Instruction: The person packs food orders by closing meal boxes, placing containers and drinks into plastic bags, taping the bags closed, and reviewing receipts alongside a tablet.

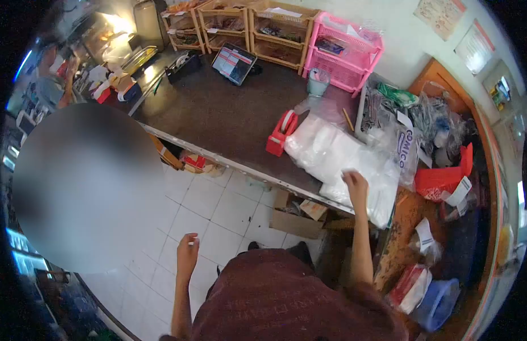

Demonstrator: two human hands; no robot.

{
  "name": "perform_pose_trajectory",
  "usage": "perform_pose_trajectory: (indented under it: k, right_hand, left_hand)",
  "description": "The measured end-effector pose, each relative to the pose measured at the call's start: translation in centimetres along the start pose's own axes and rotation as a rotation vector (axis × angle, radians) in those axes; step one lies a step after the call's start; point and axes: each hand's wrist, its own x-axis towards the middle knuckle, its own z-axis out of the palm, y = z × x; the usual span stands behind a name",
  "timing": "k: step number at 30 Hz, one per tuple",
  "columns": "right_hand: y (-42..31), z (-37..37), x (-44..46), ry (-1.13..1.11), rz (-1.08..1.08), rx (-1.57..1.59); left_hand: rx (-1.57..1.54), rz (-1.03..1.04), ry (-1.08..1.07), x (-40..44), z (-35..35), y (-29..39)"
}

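My right hand (pixel 356 185) is over a pile of white plastic bags (pixel 320 142) at the table's right end. Its fingers are bent and pinched together at the top layer of the plastic; the exact hold is hard to make out. Low at my other side, above the tiled floor, hangs my left hand (pixel 187 251), its fingers curled in and nothing visible held. Against the pile's left end stands a red tape dispenser (pixel 278 136) with a roll of tape. A pencil-like stick (pixel 348 120) lies behind the bags.
On the dark table (pixel 189 113) stand a tablet (pixel 234 63), tan drawer racks (pixel 280 34), a pink basket rack (pixel 343 51) and a cup (pixel 318 83). To the right are a grey crate (pixel 363 111), a red box (pixel 442 181) and a blue bin (pixel 438 304). Another person (pixel 50 79) is at far left.
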Motion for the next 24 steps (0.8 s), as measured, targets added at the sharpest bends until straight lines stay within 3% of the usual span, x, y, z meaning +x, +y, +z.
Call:
perform_pose_trajectory:
  k: [3, 6, 10, 13, 17, 18, 19, 20, 21, 24]
  right_hand:
    - [2.5, 7.2, 6.7, -0.201, -0.181, -0.048]
    - [10.0, 12.1, 9.9, -0.497, -0.348, -0.593]
    - [9.8, 13.1, 9.4, -0.444, -0.436, -0.626]
    - [10.2, 12.3, 11.0, -0.459, -0.314, -0.539]
    - [8.1, 8.9, 15.0, -0.47, 0.093, -0.358]
    - [4.1, 8.3, 15.5, -0.354, 0.107, -0.23]
    - [4.7, 7.4, 17.3, -0.247, -0.142, -0.357]
    - [-0.9, 8.1, 17.5, -0.017, 0.024, -0.283]
    - [-4.1, 8.0, 18.8, 0.096, 0.026, -0.273]
    - [-13.5, 8.3, 21.3, 0.45, -0.176, -0.676]
  left_hand:
    - [-0.092, -0.062, 0.081, 0.4, -2.6, -2.1]
    - [-0.098, -0.056, 0.075, 1.3, -2.7, -4.8]
    - [-0.182, -0.08, -0.051, 4.0, -2.9, -5.5]
    - [-0.171, -0.118, -0.15, 8.9, -3.4, -5.1]
    - [-0.073, 0.021, -0.293, 18.7, -5.2, -3.6]
    - [-0.051, 0.048, -0.333, 21.3, -5.9, -2.5]
    - [-0.084, 0.095, -0.375, 23.9, -6.5, -1.6]
    - [-0.126, 0.146, -0.416, 26.6, -6.5, -0.5]
    - [-0.175, 0.193, -0.45, 29.2, -6.4, 1.0]
    - [-0.3, 0.316, -0.694, 35.1, -5.8, 7.0]
